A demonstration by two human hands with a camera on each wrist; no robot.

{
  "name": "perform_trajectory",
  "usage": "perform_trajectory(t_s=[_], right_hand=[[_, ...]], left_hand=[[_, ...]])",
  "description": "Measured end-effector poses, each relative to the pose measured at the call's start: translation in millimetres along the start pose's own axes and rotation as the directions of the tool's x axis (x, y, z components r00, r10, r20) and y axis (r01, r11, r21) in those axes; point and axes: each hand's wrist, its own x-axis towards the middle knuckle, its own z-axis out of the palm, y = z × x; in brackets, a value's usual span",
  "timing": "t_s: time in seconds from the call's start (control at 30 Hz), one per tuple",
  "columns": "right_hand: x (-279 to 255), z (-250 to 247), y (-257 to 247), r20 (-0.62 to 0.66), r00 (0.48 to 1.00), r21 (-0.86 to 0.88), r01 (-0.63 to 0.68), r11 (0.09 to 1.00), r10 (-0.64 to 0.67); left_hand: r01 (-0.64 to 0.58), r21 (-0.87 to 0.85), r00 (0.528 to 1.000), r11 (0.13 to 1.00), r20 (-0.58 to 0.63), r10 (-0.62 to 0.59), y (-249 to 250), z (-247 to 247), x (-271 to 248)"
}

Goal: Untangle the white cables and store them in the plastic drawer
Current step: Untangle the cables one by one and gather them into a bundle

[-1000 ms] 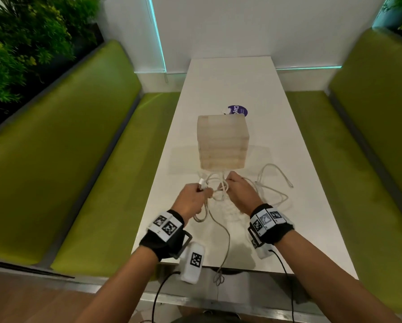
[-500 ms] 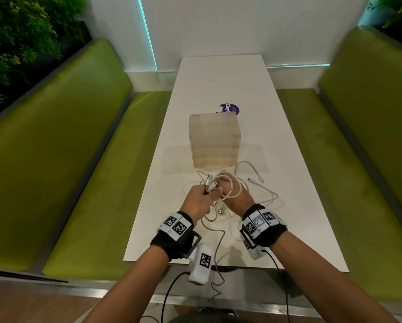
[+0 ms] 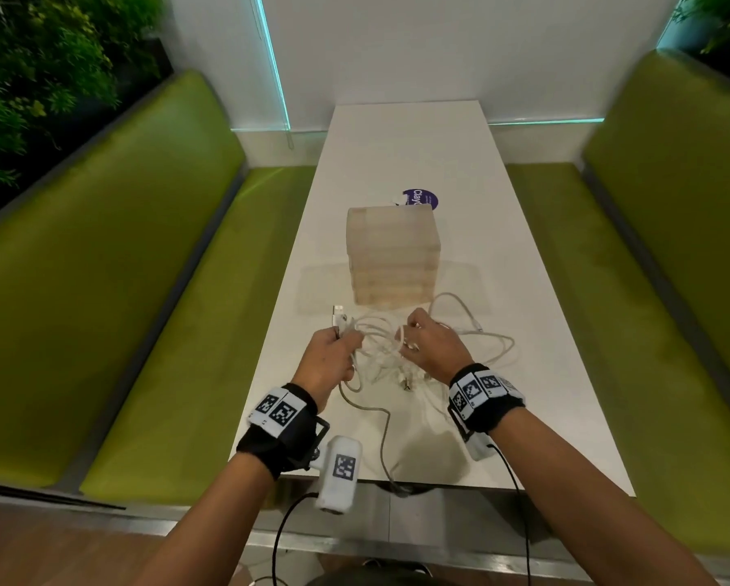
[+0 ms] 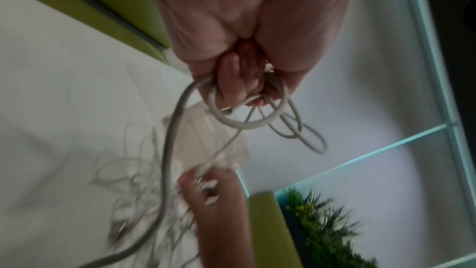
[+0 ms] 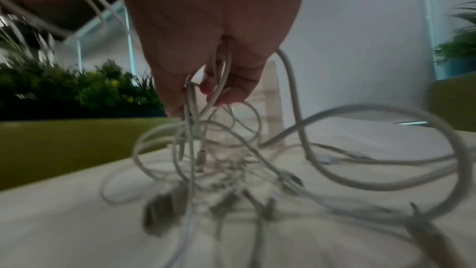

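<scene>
White cables [image 3: 380, 348] in both hands

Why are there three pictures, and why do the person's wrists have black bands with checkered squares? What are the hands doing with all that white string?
It is one person wearing three cameras. The big picture comes from a camera on the head, looking down at a white table between green benches. The other two come from little cameras strapped to each wrist, so you see each hand from very close.

The "string" is a bundle of white cables, all tangled. The left hand grips some loops and a plug end. The right hand pinches other strands, and the rest lies on the table. One cable hangs over the near edge.

Behind the cables stands a see-through plastic drawer box, where the cables should go later.
</scene>
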Motion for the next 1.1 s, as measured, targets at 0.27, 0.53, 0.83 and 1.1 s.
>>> perform_trajectory(t_s=[0.27, 0.53, 0.83, 1.1], right_hand=[[-3, -23, 4, 0.214, 0.968, 0.284, -0.194, 0.939, 0.135], [-29, -72, -22, 0.333, 0.936, 0.061, -0.137, 0.989, 0.11], [-66, -64, -49, 0.436, 0.886, 0.6, -0.156, 0.785, -0.157], [-80, -36, -46, 0.443, 0.886, 0.57, -0.156, 0.806, -0.142]], left_hand=[[-0.011, 0.178, 0.995, 0.984, 0.098, -0.006, 4, -29, -4], [-0.048, 0.426, 0.972, 0.904, 0.229, -0.056, -11, -17, -16], [-0.129, 0.482, 0.859, 0.867, 0.491, -0.145, -12, -8, -32], [-0.141, 0.341, 0.899, 0.929, 0.438, -0.024, -4, -10, -35]])
